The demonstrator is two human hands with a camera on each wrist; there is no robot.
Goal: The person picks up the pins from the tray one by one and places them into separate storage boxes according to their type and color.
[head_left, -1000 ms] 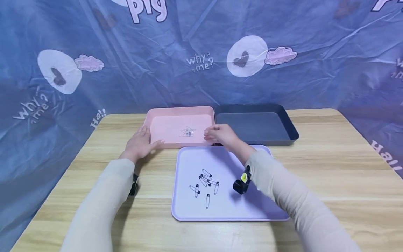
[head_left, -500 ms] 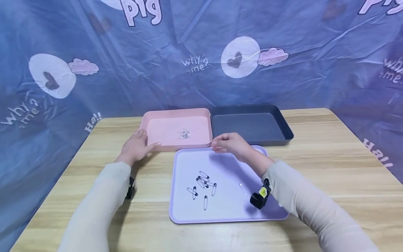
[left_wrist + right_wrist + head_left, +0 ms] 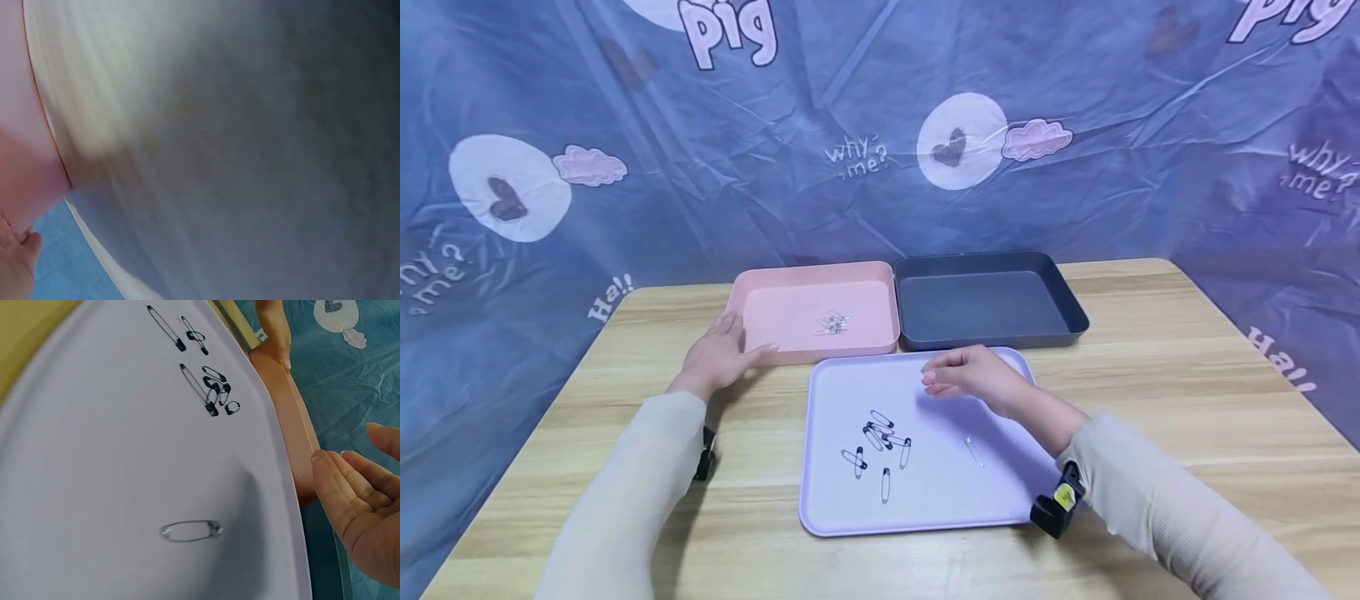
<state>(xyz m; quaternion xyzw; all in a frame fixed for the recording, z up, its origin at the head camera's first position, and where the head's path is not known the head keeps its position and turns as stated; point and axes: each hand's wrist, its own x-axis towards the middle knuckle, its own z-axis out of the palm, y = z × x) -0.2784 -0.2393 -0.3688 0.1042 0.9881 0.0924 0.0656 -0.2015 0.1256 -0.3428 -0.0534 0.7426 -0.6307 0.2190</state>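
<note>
Use left hand (image 3: pixel 713 358) as a light brace — fingers straight at the left end of pink tray (image 3: pixel 782 312), thumb along its near wall, nothing grasped. Can't tell how hard it's pressing. Inside the pink tray, right of center: heap of silver pins (image 3: pixel 833 326). Next, on the left part of lavender tray (image 3: pixel 940 504): black-headed pins (image 3: pixel 886 442), some piled, a few apart. Leave undisturbed. Then right hand (image 3: pixel 977 381), above the far part of the lavender tray: fingers relaxed, thumb apart, nothing seen between. On the near side of it, lying flat, well clear of the pile: single silver pin (image 3: pixel 974 452). Probably best to come straight down, pinch mid-length with fingertips, lift without dragging — likely thin and slippery. Farthest right: dark tray (image 3: pixel 988 300), just beside the pink tray.
</note>
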